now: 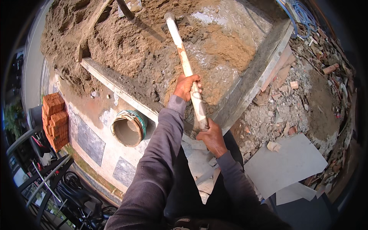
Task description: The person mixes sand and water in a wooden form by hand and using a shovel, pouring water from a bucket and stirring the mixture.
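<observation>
Both my hands grip the pale wooden handle (pixel 181 51) of what looks like a hoe. My left hand (pixel 186 87) wraps around the middle of it, above my right hand (pixel 212 138), which holds the butt end near my legs. At the far end, the hoe's head (pixel 169 16) rests in wet mortar, its blade mostly hidden by the mix. Grey wet mortar (pixel 155 69) and brown sand (pixel 224 49) lie in a wooden mixing trough (pixel 115 91). Its sides are caked with mortar.
A mortar-lined bucket (pixel 128 130) stands outside the trough's left wall. Stacked red bricks (pixel 56 120) and a parked motorcycle (pixel 83 198) are farther left. On the right lie rubble (pixel 281 106), a flat pale panel (pixel 287 165) and a coiled blue hose (pixel 304 17).
</observation>
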`<action>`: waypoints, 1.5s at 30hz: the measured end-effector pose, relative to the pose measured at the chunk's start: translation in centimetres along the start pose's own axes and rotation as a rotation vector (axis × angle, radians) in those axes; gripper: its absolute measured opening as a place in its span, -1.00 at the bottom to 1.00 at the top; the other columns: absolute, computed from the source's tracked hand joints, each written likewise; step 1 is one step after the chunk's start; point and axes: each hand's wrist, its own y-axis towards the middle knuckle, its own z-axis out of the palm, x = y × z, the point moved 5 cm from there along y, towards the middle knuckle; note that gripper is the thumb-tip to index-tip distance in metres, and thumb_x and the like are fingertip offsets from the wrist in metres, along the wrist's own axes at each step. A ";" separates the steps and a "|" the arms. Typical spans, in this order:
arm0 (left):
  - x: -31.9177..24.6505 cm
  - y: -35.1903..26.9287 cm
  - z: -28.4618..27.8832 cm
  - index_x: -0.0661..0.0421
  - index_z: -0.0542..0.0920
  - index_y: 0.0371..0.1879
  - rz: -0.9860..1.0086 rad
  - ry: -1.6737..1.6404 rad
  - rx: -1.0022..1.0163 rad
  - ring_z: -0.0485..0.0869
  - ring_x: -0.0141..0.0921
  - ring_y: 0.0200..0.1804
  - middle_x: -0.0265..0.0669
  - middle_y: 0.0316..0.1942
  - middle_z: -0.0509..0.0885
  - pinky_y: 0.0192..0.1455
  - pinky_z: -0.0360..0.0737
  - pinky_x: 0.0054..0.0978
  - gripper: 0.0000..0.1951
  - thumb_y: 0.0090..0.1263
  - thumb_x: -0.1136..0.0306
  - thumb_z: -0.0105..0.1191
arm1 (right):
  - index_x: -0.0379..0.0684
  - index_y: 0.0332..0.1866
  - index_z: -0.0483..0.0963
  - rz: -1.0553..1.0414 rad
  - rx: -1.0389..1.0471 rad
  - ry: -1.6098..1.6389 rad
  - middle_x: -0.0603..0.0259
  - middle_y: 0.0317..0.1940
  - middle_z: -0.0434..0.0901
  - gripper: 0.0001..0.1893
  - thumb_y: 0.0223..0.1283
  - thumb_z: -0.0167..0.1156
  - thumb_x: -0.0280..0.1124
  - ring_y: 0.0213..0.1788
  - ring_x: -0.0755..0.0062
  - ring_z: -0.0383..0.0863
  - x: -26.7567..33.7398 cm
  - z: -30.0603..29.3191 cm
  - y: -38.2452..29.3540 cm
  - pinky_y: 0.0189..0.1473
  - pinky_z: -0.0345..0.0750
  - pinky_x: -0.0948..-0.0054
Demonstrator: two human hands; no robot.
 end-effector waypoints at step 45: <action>-0.1 -8.1 -8.2 0.11 0.43 -0.43 0.035 -0.445 -0.175 0.51 -0.36 -0.54 -0.29 -0.61 0.46 -0.52 0.55 -0.36 -0.77 0.14 0.29 0.20 | -0.32 -0.39 0.35 -0.057 0.262 -0.260 0.03 -0.57 0.44 -0.68 -0.40 0.18 -0.48 -0.51 0.16 0.47 2.1 -1.9 -8.2 -0.37 0.43 0.37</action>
